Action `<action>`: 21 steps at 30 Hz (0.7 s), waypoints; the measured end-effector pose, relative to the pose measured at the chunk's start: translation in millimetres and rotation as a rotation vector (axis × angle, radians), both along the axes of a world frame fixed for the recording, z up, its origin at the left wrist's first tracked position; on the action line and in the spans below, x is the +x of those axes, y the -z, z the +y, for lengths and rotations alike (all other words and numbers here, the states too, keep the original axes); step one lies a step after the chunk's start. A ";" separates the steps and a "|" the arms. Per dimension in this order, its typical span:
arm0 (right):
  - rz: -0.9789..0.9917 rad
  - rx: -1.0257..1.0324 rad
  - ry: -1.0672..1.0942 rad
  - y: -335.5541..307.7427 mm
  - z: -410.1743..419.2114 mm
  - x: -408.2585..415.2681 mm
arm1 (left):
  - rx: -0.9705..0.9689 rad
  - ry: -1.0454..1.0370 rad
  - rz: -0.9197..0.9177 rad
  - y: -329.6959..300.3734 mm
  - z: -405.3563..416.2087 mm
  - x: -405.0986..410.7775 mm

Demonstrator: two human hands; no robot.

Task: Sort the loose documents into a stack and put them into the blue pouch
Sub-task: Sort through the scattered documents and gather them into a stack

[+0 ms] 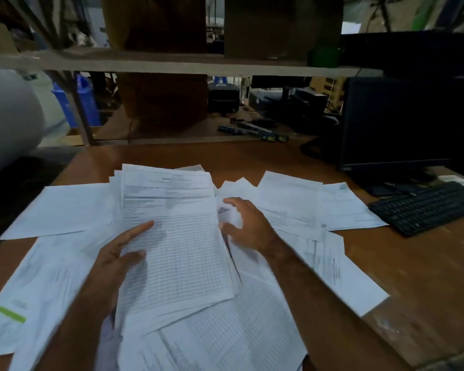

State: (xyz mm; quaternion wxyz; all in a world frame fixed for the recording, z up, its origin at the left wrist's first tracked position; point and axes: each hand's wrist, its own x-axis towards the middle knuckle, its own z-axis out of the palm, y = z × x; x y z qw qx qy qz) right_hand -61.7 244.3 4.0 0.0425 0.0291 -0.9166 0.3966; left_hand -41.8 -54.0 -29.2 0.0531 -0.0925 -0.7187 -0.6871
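Brown desk (252,156) holds scattered papers (287,199), keyboard (426,207), monitor (394,121).

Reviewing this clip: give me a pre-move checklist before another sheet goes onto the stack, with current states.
1. Left hand holds the stack: ok, thumb on top.
2. Right hand on a loose sheet: cannot tell, blurred.
3. Stack edges squared: not ok, sheets fan out.
4. Loose documents all gathered: not ok, many spread over the desk.
5. Blue pouch in reach: cannot tell, not visible.
6. Keyboard clear of papers: ok.
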 end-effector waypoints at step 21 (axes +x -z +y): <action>-0.469 0.550 -0.171 -1.4 83.3 -20.9 | 0.031 -0.007 -0.056 14.4 -10.0 -3.4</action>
